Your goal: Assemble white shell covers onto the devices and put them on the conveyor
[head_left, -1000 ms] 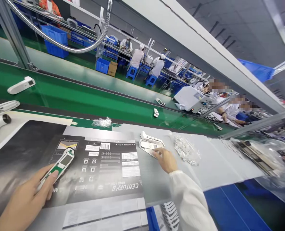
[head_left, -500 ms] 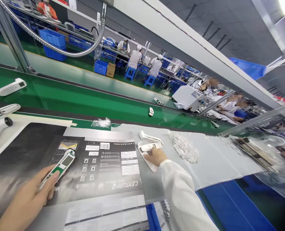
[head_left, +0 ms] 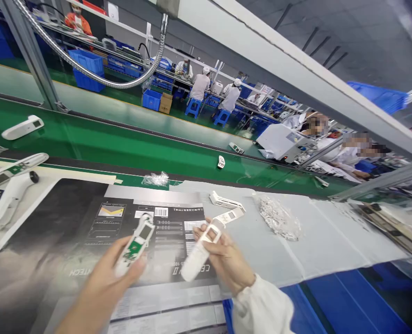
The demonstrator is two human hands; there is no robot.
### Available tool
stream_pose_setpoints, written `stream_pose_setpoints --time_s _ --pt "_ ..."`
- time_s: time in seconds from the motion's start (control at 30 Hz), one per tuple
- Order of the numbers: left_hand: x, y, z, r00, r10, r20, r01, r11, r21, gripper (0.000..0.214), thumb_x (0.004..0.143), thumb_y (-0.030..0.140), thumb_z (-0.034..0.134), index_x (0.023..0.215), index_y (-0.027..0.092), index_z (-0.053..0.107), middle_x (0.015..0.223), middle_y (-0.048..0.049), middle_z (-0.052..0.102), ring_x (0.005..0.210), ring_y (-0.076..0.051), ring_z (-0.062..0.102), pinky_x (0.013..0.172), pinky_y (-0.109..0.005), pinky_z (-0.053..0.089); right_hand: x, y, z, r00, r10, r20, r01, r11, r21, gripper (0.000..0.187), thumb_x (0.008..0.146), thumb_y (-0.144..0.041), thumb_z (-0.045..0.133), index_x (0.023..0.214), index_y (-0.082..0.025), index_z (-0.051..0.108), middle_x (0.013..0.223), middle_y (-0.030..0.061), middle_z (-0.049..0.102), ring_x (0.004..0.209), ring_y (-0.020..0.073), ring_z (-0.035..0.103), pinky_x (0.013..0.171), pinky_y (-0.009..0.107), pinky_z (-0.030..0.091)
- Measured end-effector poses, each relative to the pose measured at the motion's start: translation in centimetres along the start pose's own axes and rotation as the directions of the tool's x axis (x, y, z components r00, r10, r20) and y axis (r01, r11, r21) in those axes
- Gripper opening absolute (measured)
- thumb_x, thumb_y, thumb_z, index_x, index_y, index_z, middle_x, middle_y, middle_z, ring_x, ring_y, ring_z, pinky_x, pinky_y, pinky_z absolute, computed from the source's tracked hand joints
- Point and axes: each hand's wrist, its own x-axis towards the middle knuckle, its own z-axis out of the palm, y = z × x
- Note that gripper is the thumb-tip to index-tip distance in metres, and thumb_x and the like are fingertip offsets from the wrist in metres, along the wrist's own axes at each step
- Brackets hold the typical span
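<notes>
My left hand (head_left: pixel 122 269) is closed round a white thermometer half (head_left: pixel 146 229), with its green circuit board and small grey screen facing up. My right hand (head_left: pixel 228 262) grips a white plastic housing cover (head_left: pixel 200 253) that has a rectangular window near its upper end. Both pieces are held above a dark printed cardboard sheet (head_left: pixel 98 250), a short gap apart. Just beyond my right hand, another white housing piece (head_left: pixel 231 215) with a window lies on the grey mat, close to a white handle shell (head_left: pixel 226 201).
A clear bag of small white parts (head_left: pixel 278 218) lies on the grey mat (head_left: pixel 331 232). Crumpled clear plastic (head_left: pixel 156 178) rests by the green conveyor belt (head_left: pixel 122 148), which carries several device pieces. White thermometers (head_left: pixel 11 199) sit at the left. Co-workers (head_left: pixel 199 88) sit farther back.
My right hand has lifted a white cover off the mat and brought it left and nearer. My left hand has moved right with the thermometer half, so the two pieces are closer together.
</notes>
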Motion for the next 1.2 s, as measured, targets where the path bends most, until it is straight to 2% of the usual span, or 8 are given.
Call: stream_pose_setpoints --time_s 0.07,0.13,0.27,0.47,0.57,0.93,1.1,1.2 --pt "0.5 1.5 2.1 0.998 -0.024 0.065 0.032 0.991 -0.128 0.055 0.072 0.058 0.071 0.112 0.022 0.059 0.094 -0.0046 0.069 0.082 -0.021 0.065 0.068 -0.028 0.052 0.3 3.0 4.2 0.996 -0.074 0.050 0.066 0.985 0.158 0.061 0.060 -0.011 0.083 0.113 -0.031 0.059 0.099 -0.0033 0.067 0.118 0.0250 0.061 0.110 0.046 0.040" --pt "1.3 2.3 3.3 0.981 -0.157 0.114 0.179 0.959 -0.219 0.056 0.069 0.059 0.072 0.106 0.019 0.059 0.079 -0.0024 0.065 0.063 -0.015 0.059 0.054 -0.024 0.046 0.1 4.8 7.2 0.985 -0.098 0.145 0.069 0.979 0.192 0.058 0.069 -0.017 0.082 0.118 -0.033 0.057 0.108 -0.0015 0.066 0.122 0.0252 0.058 0.109 0.047 0.041" --pt "2.2 2.3 2.2 0.921 -0.309 0.238 0.374 0.873 -0.313 0.053 0.068 0.058 0.074 0.098 0.017 0.059 0.056 0.0068 0.045 0.043 -0.007 0.035 0.039 -0.018 0.022 -0.1 5.0 7.6 0.934 -0.080 0.347 0.095 0.995 -0.028 0.049 0.084 -0.036 0.072 0.129 -0.030 0.052 0.129 0.0072 0.061 0.122 0.0257 0.057 0.107 0.046 0.041" --pt "1.5 0.9 -0.1 0.999 0.049 0.003 -0.048 0.996 -0.074 0.045 0.097 0.054 0.039 0.122 0.022 0.059 0.096 -0.0041 0.067 0.085 -0.018 0.062 0.073 -0.028 0.050 0.7 4.3 5.1 0.951 -0.052 0.306 0.147 0.943 -0.297 0.051 0.081 -0.046 0.073 0.124 -0.024 0.055 0.123 0.0108 0.065 0.109 0.0259 0.063 0.099 0.042 0.046" --pt "1.1 0.6 0.1 0.979 0.199 0.050 -0.203 0.975 0.093 0.038 0.095 0.045 0.049 0.128 0.028 0.059 0.122 -0.0031 0.066 0.111 -0.021 0.059 0.097 -0.032 0.046 0.8 4.7 5.7 0.954 -0.073 0.290 0.170 0.930 -0.326 0.053 0.077 -0.046 0.077 0.120 -0.023 0.058 0.117 0.0099 0.067 0.108 0.0259 0.063 0.097 0.040 0.048" --pt "0.7 0.7 0.4 0.979 0.165 0.117 -0.171 0.984 0.041 0.033 0.088 0.044 0.063 0.115 0.025 0.067 0.115 -0.0025 0.071 0.104 -0.022 0.065 0.087 -0.030 0.054 0.2 4.9 5.9 0.959 -0.113 0.258 0.198 0.922 -0.332 0.057 0.071 -0.051 0.080 0.116 -0.022 0.062 0.115 0.0104 0.069 0.104 0.0277 0.065 0.092 0.040 0.051" --pt "0.5 -0.3 1.5 0.876 0.467 0.119 -0.477 0.803 0.358 0.036 0.098 0.037 0.047 0.131 0.024 0.054 0.126 -0.0074 0.064 0.111 -0.023 0.062 0.091 -0.035 0.053 0.3 5.0 7.4 0.977 -0.066 0.205 0.102 0.980 -0.170 0.053 0.075 -0.063 0.069 0.108 -0.022 0.065 0.117 0.0100 0.068 0.111 0.0286 0.062 0.095 0.041 0.049" --pt "0.1 -1.9 2.5 0.812 0.554 0.181 -0.531 0.575 0.622 0.043 0.098 0.042 0.044 0.133 0.018 0.052 0.109 -0.0118 0.071 0.088 -0.026 0.070 0.068 -0.035 0.056 1.1 5.3 8.8 0.989 0.103 0.107 -0.117 0.984 0.133 0.055 0.081 -0.075 0.050 0.086 -0.022 0.066 0.078 0.0051 0.070 0.086 0.0250 0.067 0.086 0.042 0.053"
